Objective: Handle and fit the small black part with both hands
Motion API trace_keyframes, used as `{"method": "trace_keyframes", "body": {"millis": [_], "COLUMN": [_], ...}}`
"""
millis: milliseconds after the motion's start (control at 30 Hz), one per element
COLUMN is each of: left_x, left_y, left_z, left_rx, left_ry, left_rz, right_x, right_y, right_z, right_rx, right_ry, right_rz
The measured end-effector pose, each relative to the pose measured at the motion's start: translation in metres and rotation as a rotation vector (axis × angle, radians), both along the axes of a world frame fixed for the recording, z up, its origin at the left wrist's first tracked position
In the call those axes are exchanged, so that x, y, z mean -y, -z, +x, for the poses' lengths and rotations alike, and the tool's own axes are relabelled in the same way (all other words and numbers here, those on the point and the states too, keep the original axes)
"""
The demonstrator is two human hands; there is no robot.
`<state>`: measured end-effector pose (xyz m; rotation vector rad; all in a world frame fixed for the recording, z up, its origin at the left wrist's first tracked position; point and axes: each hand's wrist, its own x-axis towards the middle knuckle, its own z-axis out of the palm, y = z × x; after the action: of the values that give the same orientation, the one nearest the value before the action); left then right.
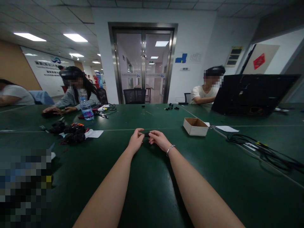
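Observation:
Both arms reach forward over the green table (pixel 152 177), and the hands meet near its middle. A small black object (pixel 146 135) spans the gap between them; it is too small and dark for its kind to show. My left hand (pixel 136 141) has thumb and fingers closed at the object's left end. At the other end, the thumb and forefinger of my right hand (pixel 158 140) pinch it, with the other fingers curled below. A silver bracelet (pixel 170 150) circles the right wrist. To the right of the hands stands an open cardboard box (pixel 196 130).
Left are black bundles (pixel 71 131), white paper (pixel 96 134) and a water bottle (pixel 86 109). Small black pieces (pixel 171 107) lie at the far side. Right are coiled cables (pixel 258 148) and a large black screen (pixel 251 95). Other people sit across the table.

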<state>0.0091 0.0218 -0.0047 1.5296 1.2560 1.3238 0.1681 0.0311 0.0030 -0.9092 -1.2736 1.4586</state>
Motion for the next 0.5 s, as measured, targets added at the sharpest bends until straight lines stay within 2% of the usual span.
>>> {"method": "trace_keyframes", "body": {"millis": [200,500], "left_x": [0.0008,0.0013], "left_y": [-0.0018,-0.0025], "left_z": [0.0012,0.0006], "left_rx": [-0.004,0.007], "left_ry": [0.026,-0.011], "left_rz": [-0.04,-0.058], "right_x": [0.0003,-0.0007], "right_y": [-0.0003,0.001], "right_z": [0.0007,0.0008], "right_rx": [-0.003,-0.008], "right_ry": [-0.011,-0.011], "right_rz": [0.01,0.007]}}
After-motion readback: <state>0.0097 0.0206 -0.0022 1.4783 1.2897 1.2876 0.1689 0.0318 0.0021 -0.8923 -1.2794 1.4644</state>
